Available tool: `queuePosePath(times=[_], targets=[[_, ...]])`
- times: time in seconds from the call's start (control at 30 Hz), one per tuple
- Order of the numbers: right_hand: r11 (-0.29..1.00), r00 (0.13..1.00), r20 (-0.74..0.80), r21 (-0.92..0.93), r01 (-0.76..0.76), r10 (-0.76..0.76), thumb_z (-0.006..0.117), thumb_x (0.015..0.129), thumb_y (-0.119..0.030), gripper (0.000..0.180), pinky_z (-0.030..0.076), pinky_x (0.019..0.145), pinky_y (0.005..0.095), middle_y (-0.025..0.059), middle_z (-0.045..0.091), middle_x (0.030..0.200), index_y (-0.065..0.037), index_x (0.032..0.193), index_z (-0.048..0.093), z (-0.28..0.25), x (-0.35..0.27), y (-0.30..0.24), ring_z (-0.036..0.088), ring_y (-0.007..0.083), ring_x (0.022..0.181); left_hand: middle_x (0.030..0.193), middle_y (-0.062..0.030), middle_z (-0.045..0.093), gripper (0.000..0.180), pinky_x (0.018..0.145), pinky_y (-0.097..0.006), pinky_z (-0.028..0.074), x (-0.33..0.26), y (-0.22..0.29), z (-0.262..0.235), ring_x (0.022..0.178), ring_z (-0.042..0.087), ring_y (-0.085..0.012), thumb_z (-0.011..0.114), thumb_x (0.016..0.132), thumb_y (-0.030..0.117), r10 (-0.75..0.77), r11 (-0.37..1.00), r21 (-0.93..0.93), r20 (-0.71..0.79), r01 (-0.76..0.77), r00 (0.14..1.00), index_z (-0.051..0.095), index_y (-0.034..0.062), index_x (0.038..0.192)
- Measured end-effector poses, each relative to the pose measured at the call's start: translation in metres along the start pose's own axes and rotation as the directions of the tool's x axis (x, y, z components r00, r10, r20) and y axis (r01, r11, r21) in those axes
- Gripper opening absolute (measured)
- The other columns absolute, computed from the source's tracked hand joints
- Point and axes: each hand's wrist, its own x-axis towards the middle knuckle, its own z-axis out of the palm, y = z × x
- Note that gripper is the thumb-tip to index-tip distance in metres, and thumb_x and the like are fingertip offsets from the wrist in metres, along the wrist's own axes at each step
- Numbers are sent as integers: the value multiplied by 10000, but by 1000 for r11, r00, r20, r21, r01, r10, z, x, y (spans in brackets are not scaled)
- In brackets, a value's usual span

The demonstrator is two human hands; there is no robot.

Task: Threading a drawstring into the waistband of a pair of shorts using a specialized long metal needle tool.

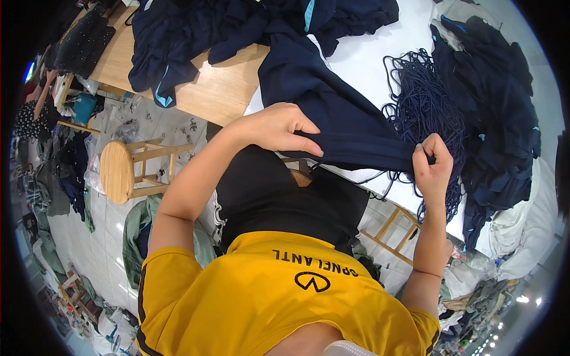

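A dark navy garment (350, 127) is stretched in front of me, its banded edge running between my two hands. At the left end of the band my left hand (284, 130) grips the cloth, thumb and forefinger lying on it and the other fingers tucked out of sight. My right hand (433, 163) pinches the other end with curled fingers. Beyond my right hand lies a tangled heap of navy cords (424, 89) on the white tabletop. Several loose cord ends hang over the table's near edge, below the band.
More navy garments (237, 26) with light blue trim cover the far side of the wooden table (222, 89). Another pile of navy garments (493, 118) lies at the right. A round wooden stool (117, 172) stands at the left. A person (35, 110) is at the far left.
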Motion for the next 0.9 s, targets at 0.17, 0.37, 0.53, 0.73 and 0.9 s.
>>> queuePosePath(times=[0.17, 0.37, 0.53, 0.73, 0.9], targets=[[995, 1000, 3, 98, 23, -24, 561, 753, 86, 267, 291, 513, 251, 25, 324, 607, -23, 660, 337, 18, -3, -3, 319, 100, 565, 524, -134, 453, 454, 506, -336, 349, 16, 4, 14, 472, 478, -248, 734, 775, 371, 373, 928, 114, -247, -355, 895, 540, 2, 596], [973, 972, 153, 174, 151, -178, 713, 726, 3, 308, 393, 611, 272, 72, 456, 752, -35, 754, 409, 38, -3, -30, 448, 190, 659, 613, -105, 597, 373, 726, -347, 440, 14, 23, 26, 678, 587, -286, 720, 763, 330, 94, 938, 343, -115, -50, 989, 590, 13, 619], [935, 873, 342, 188, 299, -348, 860, 588, -159, 828, 450, 940, 410, 221, 444, 1349, -54, 1307, 464, 56, -2, -66, 528, 382, 1131, 748, -51, 634, 172, 756, -338, 445, 23, 19, 51, 695, 597, -253, 711, 673, 151, 335, 880, 444, -326, -170, 884, 644, 64, 804], [975, 961, 221, -185, -127, 167, 628, 604, 179, 1057, 501, 932, 405, 279, 48, 1519, -107, 1492, 129, 53, -34, 21, 366, 435, 1307, 614, 22, 560, 248, 580, -329, 415, -14, 16, -21, 575, 565, -183, 669, 563, 63, 621, 564, 822, -481, 72, 619, 656, 140, 798], [991, 949, 311, -106, 77, -40, 763, 635, -25, 1145, 127, 1144, 456, 315, -63, 1516, -24, 1487, -3, 71, -105, 35, 18, 461, 1419, 676, 65, 538, 191, 780, -324, 406, -18, 23, -40, 693, 525, -131, 693, 593, 146, 600, 394, 919, -277, 24, 750, 648, 192, 773]])
